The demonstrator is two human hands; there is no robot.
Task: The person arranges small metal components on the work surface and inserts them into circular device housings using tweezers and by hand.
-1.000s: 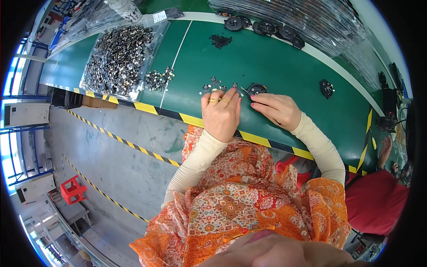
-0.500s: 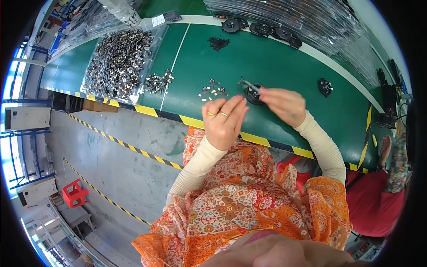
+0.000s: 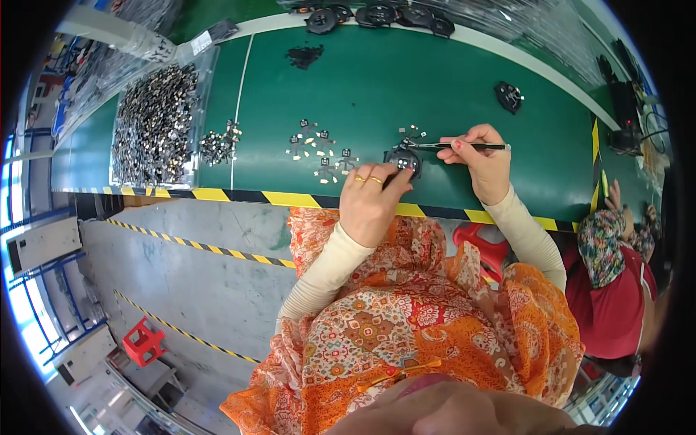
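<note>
My left hand [image 3: 370,204] has its thumb and fingertips on the near-left side of a round black housing [image 3: 397,155] that lies on the green table. Between the thumb and fingers of my right hand [image 3: 487,165] is a pair of dark tweezers [image 3: 494,147], held nearly level. The tweezer tips point left, at a small black flexible part with pale tabs [image 3: 412,136] at the housing's far edge. Whether the tips pinch it is too small to tell. Several similar small black parts [image 3: 324,142] lie loose to the left of the housing.
A clear tray [image 3: 205,87] heaped with small parts stands at the left, a small pile [image 3: 217,145] beside it. Black bits [image 3: 304,56] lie farther back. Round black housings [image 3: 377,14] line the far edge; another [image 3: 509,96] sits right. A co-worker [image 3: 609,283] is at far right.
My left fingertips have come down onto the housing. My right hand has turned, and the tweezers now point left at the small part. The whole view has shifted too.
</note>
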